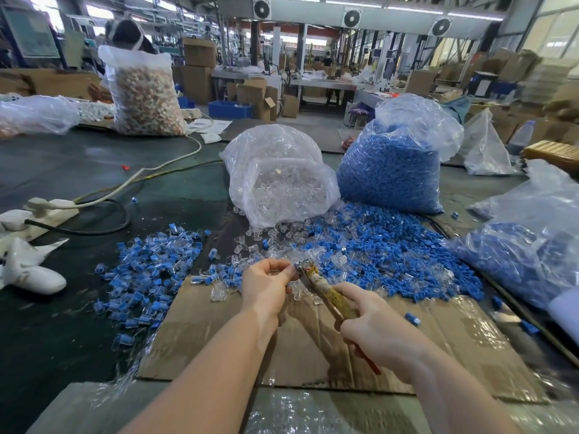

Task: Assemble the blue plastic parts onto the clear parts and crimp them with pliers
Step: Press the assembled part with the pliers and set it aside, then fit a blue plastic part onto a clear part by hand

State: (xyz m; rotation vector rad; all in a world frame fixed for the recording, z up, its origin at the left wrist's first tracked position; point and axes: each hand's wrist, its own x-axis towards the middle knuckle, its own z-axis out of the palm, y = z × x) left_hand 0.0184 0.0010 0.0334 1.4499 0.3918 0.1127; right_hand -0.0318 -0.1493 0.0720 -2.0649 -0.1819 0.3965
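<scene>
My right hand point(372, 327) grips the yellowed handles of the pliers point(326, 292), whose jaws point up and left. My left hand point(266, 286) pinches a small part right at the jaws; the part itself is hidden by fingers and jaw tips. Loose blue parts point(391, 258) mixed with clear parts point(275, 245) lie in a heap just beyond my hands. To the left spreads a pile of assembled blue-and-clear pieces point(147, 267). Both hands hover over a sheet of cardboard point(313, 349).
A bag of clear parts point(279, 177) and a bag of blue parts point(394, 164) stand behind the heap. Another bag of blue parts point(532, 242) lies at the right. A power strip with cables point(53, 208) and white gloves point(28, 270) sit left.
</scene>
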